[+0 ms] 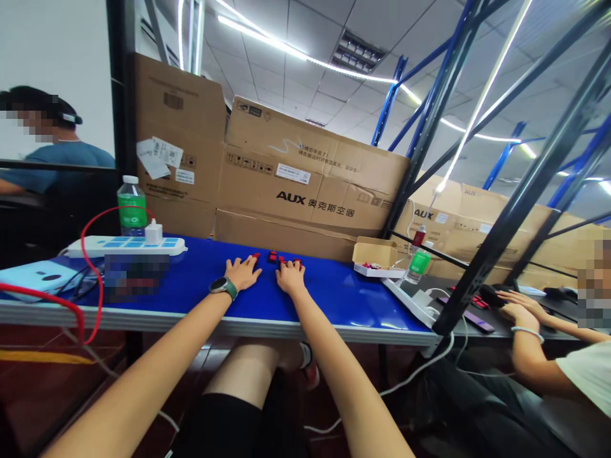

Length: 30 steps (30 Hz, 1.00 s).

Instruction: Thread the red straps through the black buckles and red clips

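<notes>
My left hand point(242, 273), with a watch point(223, 286) on its wrist, rests on the blue tabletop point(329, 299) with its fingers spread. Its fingertips reach a small red piece point(256, 256). To the right, my right hand point(291, 278) has its fingers bent and close together over small red-and-black pieces point(297, 261), seemingly pinching at them; the fingertips are partly hidden. Between and just beyond both hands lies another red-and-black piece point(272, 256). The pieces are too small to tell their kind.
An open cardboard box point(377, 257) with small items stands at the right, near power strips point(408, 302) point(126, 245). At the left are a water bottle point(132, 207), a red cable point(90, 280) and a light-blue case point(41, 273). Cardboard point(305, 184) walls the back. A co-worker's hands point(518, 308) are at right.
</notes>
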Each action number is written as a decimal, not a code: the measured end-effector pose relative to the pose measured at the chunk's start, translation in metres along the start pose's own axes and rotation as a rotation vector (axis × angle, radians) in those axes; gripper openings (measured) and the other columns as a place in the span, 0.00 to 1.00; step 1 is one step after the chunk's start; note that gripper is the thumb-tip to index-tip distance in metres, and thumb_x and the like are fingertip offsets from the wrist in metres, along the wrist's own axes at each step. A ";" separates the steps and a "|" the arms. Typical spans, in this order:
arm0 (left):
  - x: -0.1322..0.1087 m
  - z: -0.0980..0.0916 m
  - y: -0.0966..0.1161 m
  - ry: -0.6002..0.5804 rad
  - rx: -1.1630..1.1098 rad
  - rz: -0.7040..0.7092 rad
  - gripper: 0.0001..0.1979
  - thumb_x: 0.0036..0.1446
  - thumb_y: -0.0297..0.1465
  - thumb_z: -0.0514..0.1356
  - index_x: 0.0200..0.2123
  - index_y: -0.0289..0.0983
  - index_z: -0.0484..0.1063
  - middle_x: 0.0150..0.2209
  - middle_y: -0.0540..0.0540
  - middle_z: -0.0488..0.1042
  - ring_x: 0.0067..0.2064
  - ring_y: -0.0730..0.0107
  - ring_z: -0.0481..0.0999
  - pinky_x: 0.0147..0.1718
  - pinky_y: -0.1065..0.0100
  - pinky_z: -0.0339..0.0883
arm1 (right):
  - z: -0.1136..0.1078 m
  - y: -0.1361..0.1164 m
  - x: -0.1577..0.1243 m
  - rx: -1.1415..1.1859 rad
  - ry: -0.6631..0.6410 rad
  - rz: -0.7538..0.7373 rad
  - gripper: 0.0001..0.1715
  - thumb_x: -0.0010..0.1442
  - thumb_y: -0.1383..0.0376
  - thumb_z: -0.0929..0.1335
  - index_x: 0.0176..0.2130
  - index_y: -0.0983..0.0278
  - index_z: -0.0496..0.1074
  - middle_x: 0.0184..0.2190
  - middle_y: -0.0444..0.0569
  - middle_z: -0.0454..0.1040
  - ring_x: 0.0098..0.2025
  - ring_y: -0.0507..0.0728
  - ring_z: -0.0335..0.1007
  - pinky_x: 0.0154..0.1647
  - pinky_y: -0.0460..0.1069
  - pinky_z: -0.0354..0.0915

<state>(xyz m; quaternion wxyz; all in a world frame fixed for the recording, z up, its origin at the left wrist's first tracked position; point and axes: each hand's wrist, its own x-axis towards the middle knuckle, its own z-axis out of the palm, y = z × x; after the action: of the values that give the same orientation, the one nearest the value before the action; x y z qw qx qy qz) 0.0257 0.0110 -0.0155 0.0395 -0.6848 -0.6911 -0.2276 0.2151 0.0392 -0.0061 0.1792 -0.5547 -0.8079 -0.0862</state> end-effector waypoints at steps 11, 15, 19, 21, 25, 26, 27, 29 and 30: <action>0.000 -0.002 0.004 -0.057 0.045 0.035 0.30 0.66 0.48 0.47 0.66 0.46 0.64 0.70 0.40 0.59 0.64 0.34 0.61 0.58 0.34 0.50 | -0.015 -0.010 0.002 -0.026 0.143 -0.241 0.27 0.69 0.61 0.59 0.65 0.64 0.63 0.64 0.62 0.64 0.65 0.65 0.54 0.63 0.60 0.52; -0.002 -0.004 0.004 -0.004 0.031 0.048 0.29 0.67 0.45 0.47 0.69 0.46 0.59 0.71 0.39 0.56 0.64 0.37 0.61 0.58 0.36 0.52 | -0.011 -0.025 0.028 -0.101 0.012 -0.264 0.31 0.69 0.59 0.61 0.68 0.62 0.60 0.68 0.62 0.58 0.69 0.67 0.50 0.67 0.63 0.46; -0.002 -0.005 0.001 0.028 0.032 0.048 0.27 0.69 0.42 0.45 0.69 0.47 0.57 0.71 0.40 0.55 0.64 0.42 0.62 0.58 0.40 0.56 | -0.003 -0.036 0.052 -0.087 -0.130 -0.114 0.31 0.71 0.53 0.58 0.68 0.61 0.60 0.70 0.59 0.56 0.73 0.69 0.40 0.69 0.71 0.34; -0.002 -0.006 0.000 0.023 0.042 0.038 0.26 0.69 0.41 0.45 0.68 0.47 0.59 0.71 0.40 0.56 0.62 0.44 0.63 0.57 0.42 0.58 | 0.000 -0.041 0.053 -0.080 -0.178 -0.106 0.30 0.71 0.53 0.56 0.64 0.63 0.66 0.68 0.58 0.61 0.73 0.70 0.40 0.69 0.73 0.31; -0.001 -0.007 0.000 0.007 0.056 0.037 0.25 0.67 0.35 0.48 0.66 0.44 0.62 0.68 0.40 0.60 0.61 0.46 0.64 0.55 0.42 0.59 | -0.005 -0.042 0.042 -0.093 -0.068 -0.203 0.24 0.70 0.59 0.57 0.54 0.64 0.74 0.58 0.61 0.72 0.66 0.69 0.56 0.68 0.72 0.34; -0.001 -0.007 0.000 -0.002 0.053 0.043 0.25 0.66 0.34 0.48 0.65 0.43 0.63 0.67 0.40 0.61 0.61 0.46 0.63 0.54 0.42 0.59 | -0.010 -0.039 0.039 -0.089 -0.030 -0.225 0.23 0.70 0.61 0.57 0.52 0.64 0.75 0.55 0.61 0.74 0.62 0.69 0.60 0.68 0.71 0.37; -0.001 -0.007 0.000 -0.012 0.046 0.049 0.24 0.66 0.34 0.49 0.64 0.43 0.64 0.67 0.40 0.62 0.61 0.45 0.63 0.54 0.42 0.59 | -0.015 -0.033 0.037 -0.078 0.007 -0.230 0.22 0.70 0.61 0.57 0.51 0.64 0.75 0.52 0.60 0.76 0.59 0.68 0.63 0.67 0.71 0.41; 0.000 -0.007 -0.001 -0.036 0.024 0.064 0.23 0.66 0.35 0.49 0.62 0.44 0.67 0.66 0.40 0.64 0.61 0.45 0.63 0.54 0.42 0.59 | -0.027 -0.013 0.033 -0.032 0.098 -0.172 0.22 0.70 0.63 0.56 0.53 0.62 0.74 0.52 0.58 0.75 0.57 0.66 0.64 0.64 0.65 0.51; 0.001 -0.007 -0.001 -0.042 0.014 0.071 0.22 0.66 0.36 0.50 0.60 0.45 0.69 0.65 0.40 0.65 0.61 0.44 0.63 0.54 0.42 0.58 | -0.032 -0.001 0.031 -0.005 0.132 -0.125 0.22 0.69 0.65 0.56 0.54 0.62 0.73 0.52 0.58 0.74 0.56 0.64 0.64 0.61 0.62 0.55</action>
<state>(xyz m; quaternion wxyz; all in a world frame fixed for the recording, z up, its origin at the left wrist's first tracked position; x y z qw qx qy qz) 0.0226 0.0093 -0.0096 0.0382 -0.7133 -0.6686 -0.2068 0.2109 0.0551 0.0356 0.2249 -0.4967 -0.8272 -0.1359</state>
